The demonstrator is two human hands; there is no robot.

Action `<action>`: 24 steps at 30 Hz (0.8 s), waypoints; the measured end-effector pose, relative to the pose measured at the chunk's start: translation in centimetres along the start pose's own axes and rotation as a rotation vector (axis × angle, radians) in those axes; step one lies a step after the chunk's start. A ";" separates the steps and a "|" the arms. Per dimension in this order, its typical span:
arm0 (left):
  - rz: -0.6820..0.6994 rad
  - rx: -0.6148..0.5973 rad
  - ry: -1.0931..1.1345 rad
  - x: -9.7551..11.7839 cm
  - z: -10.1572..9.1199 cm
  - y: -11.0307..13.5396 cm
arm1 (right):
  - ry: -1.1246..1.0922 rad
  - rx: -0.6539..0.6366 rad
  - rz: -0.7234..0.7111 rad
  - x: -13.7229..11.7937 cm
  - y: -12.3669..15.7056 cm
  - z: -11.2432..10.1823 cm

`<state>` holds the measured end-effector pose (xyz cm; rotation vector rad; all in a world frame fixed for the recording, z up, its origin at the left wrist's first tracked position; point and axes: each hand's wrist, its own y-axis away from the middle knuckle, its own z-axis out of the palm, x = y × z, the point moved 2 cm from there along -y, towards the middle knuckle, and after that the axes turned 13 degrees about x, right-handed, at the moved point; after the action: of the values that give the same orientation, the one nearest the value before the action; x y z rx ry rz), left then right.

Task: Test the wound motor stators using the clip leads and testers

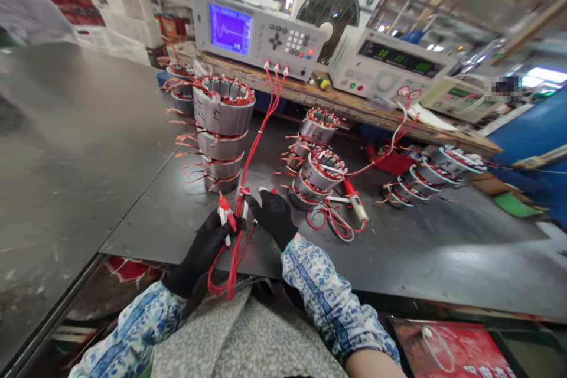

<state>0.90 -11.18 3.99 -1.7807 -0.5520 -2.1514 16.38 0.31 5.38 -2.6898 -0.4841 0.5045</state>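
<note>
My left hand [201, 251], in a black glove, grips a red-and-white test clip [225, 218] on red test leads [261, 130]. My right hand [274, 218], also gloved, holds a second test clip [244, 208] close beside it. The leads rise to a grey test instrument [257, 26] showing a waveform. Just ahead stands a stack of copper-wound motor stators [220, 115] with red lead wires. Another stator stack [319, 170] stands to the right, near a loose red-handled probe [357, 201].
A dark metal worktable [398, 248] holds the stators, with a row of stators [425, 177] lying at right. A wooden shelf [310, 94] carries the instruments, a second tester [390, 65] and a fan [330, 15]. A red folder [447, 348] lies below the front edge.
</note>
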 end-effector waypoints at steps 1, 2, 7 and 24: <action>-0.011 -0.051 0.032 -0.4 0.2 0.1 | -0.020 -0.063 0.006 -0.7 0.1 0.1; -0.018 -0.101 0.052 -0.8 0.4 0.2 | -0.050 -0.127 0.009 -1.3 0.1 0.1; -0.100 -0.058 0.204 -1.0 0.1 -0.1 | -0.498 -0.239 0.147 -0.2 -0.1 -1.7; -0.225 0.521 0.785 5.5 -9.7 -0.4 | -0.634 0.012 0.479 14.2 9.8 -11.6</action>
<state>-8.74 -15.28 7.83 -0.5583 -0.9898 -2.3174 36.09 -5.97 7.59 -2.5810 0.0279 1.5027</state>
